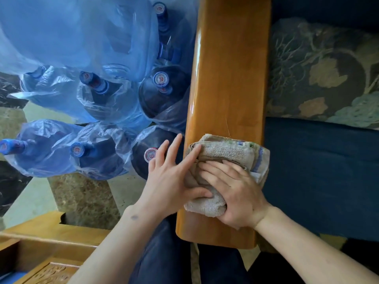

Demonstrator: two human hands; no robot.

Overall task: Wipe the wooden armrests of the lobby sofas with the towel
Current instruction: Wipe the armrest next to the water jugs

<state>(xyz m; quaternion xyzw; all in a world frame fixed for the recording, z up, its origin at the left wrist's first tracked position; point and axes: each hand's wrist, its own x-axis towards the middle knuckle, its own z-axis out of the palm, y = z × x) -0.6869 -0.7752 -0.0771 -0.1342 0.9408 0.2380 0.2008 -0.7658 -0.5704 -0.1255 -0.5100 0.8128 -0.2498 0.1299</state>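
While a folded, coarse beige towel (227,171) is pressed on one glossy wooden armrest (229,78), the right hand (235,193) is clamped on it, the left hand (170,181) lies spread; perhaps seven plastic-wrapped bottles (162,91) are seen.

Marble floor (34,193) – bagged blue water jugs (162,93) left; blue sofa seat (320,171), patterned cushion (324,74) right.

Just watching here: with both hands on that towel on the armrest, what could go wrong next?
1. The towel is bunched, so it may wipe only part of the wooden armrest.
2. The left hand overhangs the armrest's edge; a wide stroke might knock the plastic-wrapped water jugs standing close beside it.
3. The right hand presses near the armrest's front end, so the towel could slip off there.
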